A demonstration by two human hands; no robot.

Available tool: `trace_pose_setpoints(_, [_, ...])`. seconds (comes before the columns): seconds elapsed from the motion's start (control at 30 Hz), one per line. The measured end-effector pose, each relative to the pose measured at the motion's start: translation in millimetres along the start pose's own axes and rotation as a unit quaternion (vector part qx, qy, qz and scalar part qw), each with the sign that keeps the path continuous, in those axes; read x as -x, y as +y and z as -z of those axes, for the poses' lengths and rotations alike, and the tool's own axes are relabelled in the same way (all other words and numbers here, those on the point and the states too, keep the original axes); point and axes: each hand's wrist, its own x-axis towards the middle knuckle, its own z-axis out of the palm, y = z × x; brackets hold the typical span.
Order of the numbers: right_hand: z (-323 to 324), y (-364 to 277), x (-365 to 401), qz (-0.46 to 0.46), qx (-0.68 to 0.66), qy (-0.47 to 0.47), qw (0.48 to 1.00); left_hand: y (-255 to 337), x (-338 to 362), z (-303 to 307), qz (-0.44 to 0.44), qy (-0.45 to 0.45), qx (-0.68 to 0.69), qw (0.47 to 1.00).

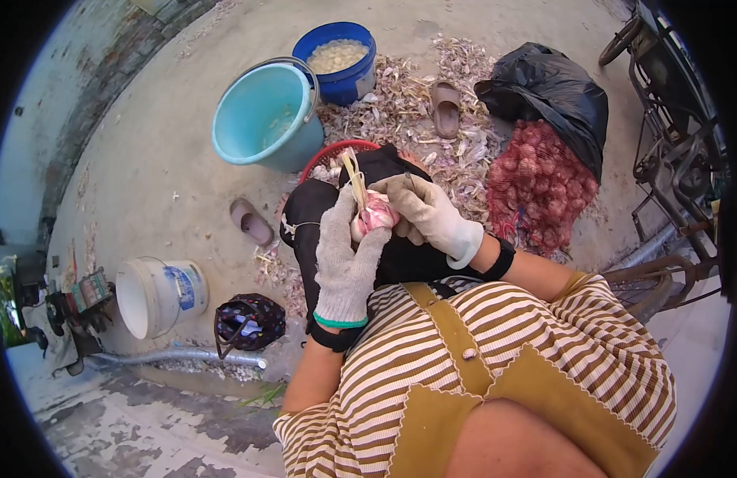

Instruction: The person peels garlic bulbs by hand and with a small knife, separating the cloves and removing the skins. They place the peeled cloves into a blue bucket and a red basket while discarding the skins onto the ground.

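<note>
Between my knees I hold a garlic bulb (pixel 376 212) with pink-white skin and a dry stalk pointing up. My left hand (pixel 344 267), in a grey-white knit glove, is closed around it with the thumb and fingers on either side. My right hand (pixel 433 217), gloved as well, touches the bulb's right side with its fingers bent together. A thin dark piece shows at those fingers, too small to name. Just beyond my lap, a red basket (pixel 311 164) with some garlic in it is partly hidden by my legs.
A light-blue bucket (pixel 233 131) and a dark-blue bucket (pixel 354 86) of peeled cloves stand ahead. Garlic skins (pixel 392 99) litter the floor. To the right are a red net sack of garlic (pixel 535 187) and a black bag (pixel 555 88). A white bucket (pixel 137 299) lies left.
</note>
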Motion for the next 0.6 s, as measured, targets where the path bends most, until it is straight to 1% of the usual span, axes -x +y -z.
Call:
trace_pose_setpoints(0.03, [4.1, -3.4, -1.4, -0.052, -0.027, -0.031, 0.998, -1.0, 0.3, 5.3, -0.023, -0.041, -0.001, 0.999])
trace_pose_setpoints(0.07, [2.7, -5.9, -1.8, -0.053, -0.028, -0.031, 0.998, -2.2, 0.9, 9.2, -0.045, -0.084, -0.003, 0.995])
trace_pose_setpoints(0.1, [0.6, -9.8, -2.4, -0.043, 0.036, -0.056, 0.997, -4.0, 0.4, 9.7, -0.063, -0.102, -0.013, 0.993])
trace_pose_setpoints(0.13, [0.0, -13.4, -3.3, -0.032, 0.101, -0.081, 0.991, -4.0, 2.1, 8.8, -0.065, -0.102, -0.014, 0.993])
trace_pose_setpoints(0.2, [3.3, -16.2, -5.3, -0.041, 0.085, -0.090, 0.992, -1.9, 6.5, 3.5, -0.011, -0.082, 0.107, 0.991])
trace_pose_setpoints(0.27, [3.7, -15.5, -6.4, -0.029, 0.099, -0.095, 0.990, -5.8, 4.8, 2.6, -0.010, -0.070, 0.110, 0.991])
trace_pose_setpoints(0.3, [-0.8, -16.0, -4.0, -0.013, 0.082, -0.071, 0.994, -0.4, 4.6, 6.1, 0.063, -0.073, 0.117, 0.988])
trace_pose_setpoints(0.33, [-2.3, -14.4, -3.0, -0.013, 0.082, -0.073, 0.994, 2.6, 5.0, 8.3, 0.135, -0.074, 0.124, 0.980])
trace_pose_setpoints(0.37, [-2.7, -12.2, -2.6, -0.013, 0.079, -0.057, 0.995, -1.0, 6.0, 6.4, 0.105, -0.065, 0.090, 0.988])
trace_pose_setpoints(0.4, [-3.3, -9.5, -1.5, -0.014, 0.075, -0.040, 0.996, 1.4, 5.8, 6.3, 0.106, -0.064, 0.090, 0.988])
trace_pose_setpoints(0.43, [-4.5, -6.9, -0.4, -0.014, 0.074, -0.041, 0.996, 6.0, 4.0, 6.4, 0.130, -0.066, 0.099, 0.984])
trace_pose_setpoints(0.47, [-6.0, -4.4, 0.4, 0.016, 0.081, -0.021, 0.996, 8.7, 2.4, 6.6, 0.154, -0.068, 0.108, 0.980])
trace_pose_setpoints(0.53, [-7.1, -0.7, 0.6, 0.077, 0.094, 0.019, 0.992, 2.9, 0.9, 7.1, 0.152, -0.074, 0.131, 0.977])
trace_pose_setpoints(0.6, [-0.4, 0.3, -0.8, 0.058, 0.101, -0.012, 0.993, -4.6, 3.1, 7.2, 0.152, -0.082, 0.155, 0.973])
